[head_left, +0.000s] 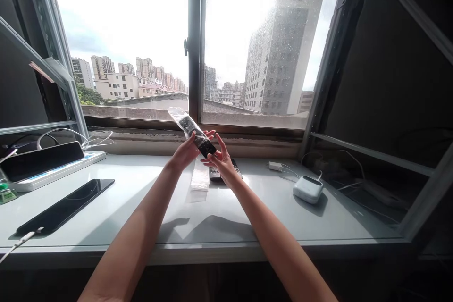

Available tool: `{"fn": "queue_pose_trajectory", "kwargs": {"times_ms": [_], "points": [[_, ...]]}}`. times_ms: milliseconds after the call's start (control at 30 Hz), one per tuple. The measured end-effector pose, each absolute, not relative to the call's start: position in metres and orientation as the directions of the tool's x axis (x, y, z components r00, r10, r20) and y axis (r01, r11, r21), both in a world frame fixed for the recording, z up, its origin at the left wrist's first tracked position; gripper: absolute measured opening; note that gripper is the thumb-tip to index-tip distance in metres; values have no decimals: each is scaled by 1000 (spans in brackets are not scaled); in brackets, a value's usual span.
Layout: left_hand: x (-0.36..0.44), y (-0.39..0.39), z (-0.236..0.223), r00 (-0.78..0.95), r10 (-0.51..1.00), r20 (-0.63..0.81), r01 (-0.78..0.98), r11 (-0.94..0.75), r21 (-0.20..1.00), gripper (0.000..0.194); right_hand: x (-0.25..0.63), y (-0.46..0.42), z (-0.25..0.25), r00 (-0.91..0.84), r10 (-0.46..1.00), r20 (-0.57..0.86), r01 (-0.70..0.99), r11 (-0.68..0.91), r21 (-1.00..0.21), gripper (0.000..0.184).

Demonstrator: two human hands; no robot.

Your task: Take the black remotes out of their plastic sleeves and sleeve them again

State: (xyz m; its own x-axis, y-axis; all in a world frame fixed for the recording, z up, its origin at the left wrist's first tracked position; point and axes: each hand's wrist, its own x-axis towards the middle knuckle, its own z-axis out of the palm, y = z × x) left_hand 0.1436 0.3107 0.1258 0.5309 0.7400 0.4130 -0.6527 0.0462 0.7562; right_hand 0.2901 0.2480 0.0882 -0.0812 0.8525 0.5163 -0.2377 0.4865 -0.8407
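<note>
A slim black remote control in a clear plastic bag is held up at a slant above the middle of the desk. My left hand is closed round the bagged middle, thumb on top. At the lower right end, my right hand pinches the remote between thumb and fingers, its index finger raised. Beneath my hands lies a dark device with rows of buttons, partly hidden by my right hand. Beside it on the left, clear plastic bags lie flat on the desk.
On the left are a charging black phone, a white power strip with another dark-screened device against it, and a green-capped bottle. On the right sit a white power bank and a charger plug. A window stands behind.
</note>
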Motion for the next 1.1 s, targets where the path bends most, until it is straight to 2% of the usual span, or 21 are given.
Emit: {"fn": "queue_pose_trajectory", "kwargs": {"times_ms": [133,267,333,400,500,567,667,733,800,900,1000,1100], "points": [[142,310,123,591,756,282,-610,191,769,34,294,249,89,-155,846,511,-229,472,-851,92],[139,312,120,591,757,279,-634,221,741,43,291,252,85,-122,847,517,-285,470,-836,82],[136,315,118,484,814,323,-726,166,668,58,291,253,84,-65,859,508,-320,464,-826,72],[131,318,116,299,880,368,-838,57,543,63,291,253,84,-24,866,500,-350,461,-815,58],[126,320,119,166,907,388,-916,-4,401,42,292,250,86,-57,853,519,-318,477,-819,45],[127,322,121,178,923,342,-920,33,390,36,289,248,84,-151,820,551,-249,508,-824,46],[137,324,121,152,967,207,-900,49,432,46,275,252,74,-268,766,584,-85,585,-806,64],[144,325,118,121,984,133,-895,50,444,45,264,259,65,-245,771,588,71,619,-782,77],[147,325,115,116,988,99,-905,64,421,43,258,265,59,-169,799,577,209,601,-771,80],[142,325,114,143,978,154,-927,78,367,39,263,267,59,-112,859,500,411,498,-764,83],[137,325,117,109,973,201,-929,28,368,37,275,262,65,-176,903,391,548,420,-723,59],[138,323,120,-6,986,165,-900,-77,428,46,278,257,68,-146,888,435,552,439,-709,39]]}}
